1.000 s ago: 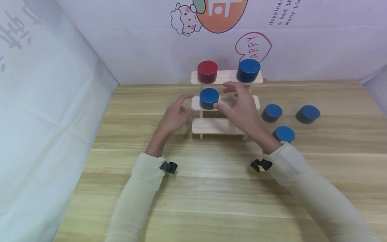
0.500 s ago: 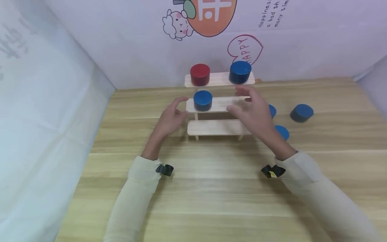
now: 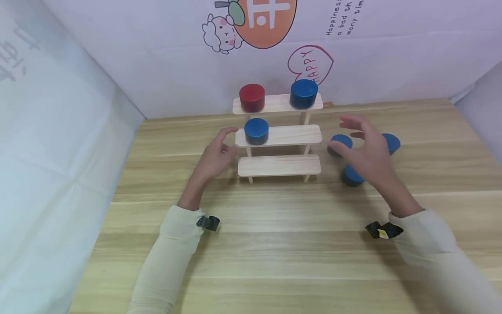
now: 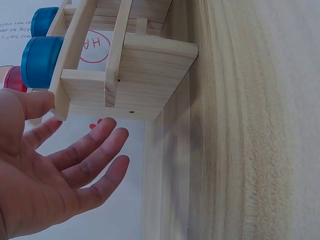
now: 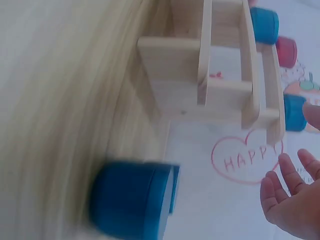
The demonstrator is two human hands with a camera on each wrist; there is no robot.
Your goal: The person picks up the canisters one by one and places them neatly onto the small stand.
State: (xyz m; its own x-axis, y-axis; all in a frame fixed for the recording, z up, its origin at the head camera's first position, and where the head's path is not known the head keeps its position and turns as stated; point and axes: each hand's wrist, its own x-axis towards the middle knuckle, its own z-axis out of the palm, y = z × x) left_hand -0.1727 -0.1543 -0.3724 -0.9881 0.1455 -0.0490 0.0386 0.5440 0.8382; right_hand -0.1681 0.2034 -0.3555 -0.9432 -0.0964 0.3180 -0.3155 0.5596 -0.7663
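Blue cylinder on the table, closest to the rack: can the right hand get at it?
Likely yes: the right hand looks open and empty near the blue cylinder, nothing visible between them; the gap is unclear.

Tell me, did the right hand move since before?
Yes. Against the wooden stand in the head view, the right hand moved rightward, from over the middle shelf to past its right end.

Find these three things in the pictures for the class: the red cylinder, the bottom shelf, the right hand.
Red cylinder (image 3: 252, 103): head view, on its curved side.
Bottom shelf (image 3: 279, 165): head view, middle of its board.
Right hand (image 3: 368, 152): head view, middle, near the thumb's base.
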